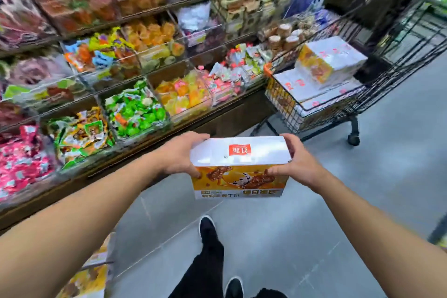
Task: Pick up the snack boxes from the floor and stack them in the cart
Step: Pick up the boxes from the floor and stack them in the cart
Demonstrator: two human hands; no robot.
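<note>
I hold one snack box [242, 164], white on top with a red logo and orange on its front, in the air at the centre of the head view. My left hand [183, 155] grips its left end and my right hand [296, 164] grips its right end. The black wire cart [399, 60] stands ahead to the right, apart from the held box. Inside it lie several of the same boxes, the topmost box [331, 60] tilted on the stack. More of these orange boxes [84, 280] show at the bottom left, partly hidden by my left arm.
Shelves with clear bins of wrapped sweets [135, 111] run along the left side, their wooden base [121, 152] close to my left arm. Grey tiled floor [314, 237] stretches between me and the cart. My legs and black shoes [208, 227] are below the box.
</note>
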